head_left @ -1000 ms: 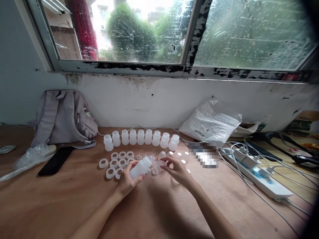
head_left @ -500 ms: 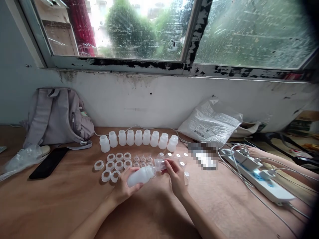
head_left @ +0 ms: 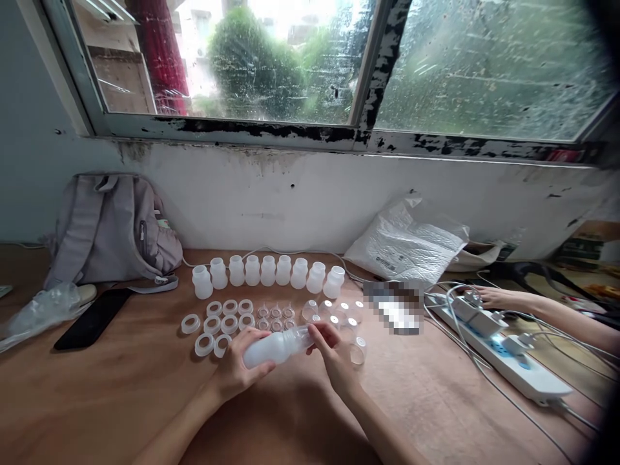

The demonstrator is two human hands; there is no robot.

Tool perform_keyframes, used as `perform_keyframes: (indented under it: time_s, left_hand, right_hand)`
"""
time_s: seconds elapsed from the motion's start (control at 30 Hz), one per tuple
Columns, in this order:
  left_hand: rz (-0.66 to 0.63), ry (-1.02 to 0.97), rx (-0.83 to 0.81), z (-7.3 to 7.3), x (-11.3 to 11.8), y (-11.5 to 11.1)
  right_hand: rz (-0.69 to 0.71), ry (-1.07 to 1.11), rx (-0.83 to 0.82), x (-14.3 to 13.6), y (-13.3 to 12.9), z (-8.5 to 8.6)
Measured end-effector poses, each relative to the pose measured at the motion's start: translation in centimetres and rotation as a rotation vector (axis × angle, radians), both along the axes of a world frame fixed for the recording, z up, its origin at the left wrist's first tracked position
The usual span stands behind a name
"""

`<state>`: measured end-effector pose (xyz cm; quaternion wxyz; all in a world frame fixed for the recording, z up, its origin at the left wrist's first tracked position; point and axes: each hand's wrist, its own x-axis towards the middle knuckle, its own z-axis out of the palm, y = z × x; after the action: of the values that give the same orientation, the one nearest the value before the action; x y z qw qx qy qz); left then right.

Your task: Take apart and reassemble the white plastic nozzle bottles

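Nothing before you can be read; the white plastic bag [head_left: 409,240] on the bench [head_left: 121,387] carries a small dark printed mark, too blurred to make out.

A single head-worn camera looks forward and down over the wooden surface [head_left: 121,394], close above the person's own hands, facing the wall and the window [head_left: 300,64] at the far edge. No second view shares the scene.

Daylight enters through a grimy, rain-streaked window [head_left: 300,64] at 12 o'clock, its dark frame [head_left: 372,64] peeling above a stained white wall [head_left: 290,200]. Below, a worn wooden table [head_left: 97,400] runs from 9 to 3 o'clock.
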<state>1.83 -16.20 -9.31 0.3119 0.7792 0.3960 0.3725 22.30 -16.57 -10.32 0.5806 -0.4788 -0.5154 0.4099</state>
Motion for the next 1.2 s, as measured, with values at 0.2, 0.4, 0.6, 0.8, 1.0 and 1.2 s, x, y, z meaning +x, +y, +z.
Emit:
perform_keyframes:
  time_s: [0.2,0.4,0.6,0.8,1.0,1.2]
  left_hand:
    - [-0.073,-0.011,0.01,-0.5,-0.1,0.0]
    - [-0.096,0.002,0.047,-1.2,0.1,-0.2]
    - [-0.07,-0.018,0.113,-1.6,0.8,-1.0]
    - [-0.07,-0.042,0.181,-2.3,1.3,-1.6]
    - [-0.032,0.001,0.194,-2.3,1.6,-2.1]
    - [-0.106,0.101,-0.045,0.0,0.8,-1.2]
  right_hand:
    - [0.15,-0.045,-0.07,-0.1,-0.5,0.0]
    - [0.064,-0.263,0.06,-0.8,-1.4,-0.9]
    - [-0.088,-0.205,0.08,-1.3,-1.4,-2.5]
    - [-0.131,-0.165,0.082,-1.2,-1.3,-3.1]
    - [-0.137,-0.047,0.06,-1.9,-1.7,-3.3]
    - [-0.102,-0.077,-0.013,-1.7,-1.2,-2.7]
